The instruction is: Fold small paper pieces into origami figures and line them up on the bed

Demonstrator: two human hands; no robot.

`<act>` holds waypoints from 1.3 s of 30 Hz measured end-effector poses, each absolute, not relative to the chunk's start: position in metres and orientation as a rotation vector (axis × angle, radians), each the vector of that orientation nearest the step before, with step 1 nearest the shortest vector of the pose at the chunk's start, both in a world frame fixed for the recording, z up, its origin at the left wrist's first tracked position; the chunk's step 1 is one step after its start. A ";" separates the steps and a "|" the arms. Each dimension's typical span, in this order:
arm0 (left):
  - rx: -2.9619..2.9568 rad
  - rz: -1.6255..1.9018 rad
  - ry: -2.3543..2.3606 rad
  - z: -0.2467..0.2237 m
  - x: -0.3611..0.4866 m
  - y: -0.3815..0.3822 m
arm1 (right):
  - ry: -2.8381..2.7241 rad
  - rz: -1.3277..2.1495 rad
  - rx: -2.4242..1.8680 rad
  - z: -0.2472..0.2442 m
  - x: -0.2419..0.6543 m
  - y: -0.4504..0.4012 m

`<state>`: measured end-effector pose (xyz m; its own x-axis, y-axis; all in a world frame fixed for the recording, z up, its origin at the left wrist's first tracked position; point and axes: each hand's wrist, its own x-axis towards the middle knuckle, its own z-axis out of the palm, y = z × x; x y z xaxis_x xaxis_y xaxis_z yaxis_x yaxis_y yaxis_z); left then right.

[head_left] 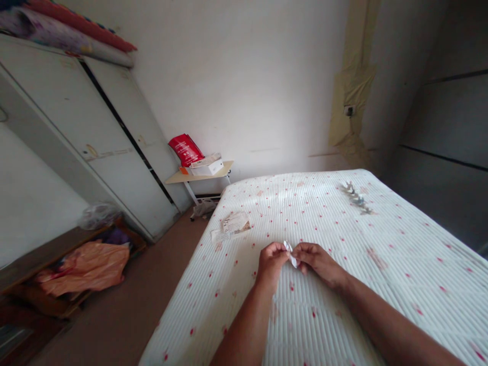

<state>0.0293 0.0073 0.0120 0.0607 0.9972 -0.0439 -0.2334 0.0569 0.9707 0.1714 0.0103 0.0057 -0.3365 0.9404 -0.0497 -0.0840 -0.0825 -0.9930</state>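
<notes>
Between my two hands, just above the bed, is a small folded piece of paper [290,253], whitish with dark marks. My left hand [273,258] pinches its left side with thumb and fingers. From the other side, my right hand [313,259] grips it with closed fingertips, which hide part of the paper. Flat pieces of printed newspaper [235,223] lie on the bed beyond my left hand. Farther off to the right, several small folded paper pieces [357,197] form a slanting row.
A bed with a striped, red-dotted cover [290,208] spreads under my arms. Past its left edge stands a small table [196,177] with a red bag [186,149] and a white box [208,166]. A pale cupboard [95,122] and an orange plastic bag [87,267] are at left.
</notes>
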 end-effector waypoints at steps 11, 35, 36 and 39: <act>1.067 1.214 0.996 0.008 0.029 0.008 | -1.415 1.516 -1.033 0.006 0.171 0.009; 1.107 1.246 1.014 0.004 0.031 0.007 | -1.328 1.436 -1.064 0.003 0.168 0.008; 1.109 1.245 1.015 0.004 0.031 0.007 | -1.325 1.436 -1.064 0.003 0.168 0.008; 1.123 1.249 1.023 0.003 0.031 0.007 | -1.312 1.434 -1.052 0.003 0.168 0.008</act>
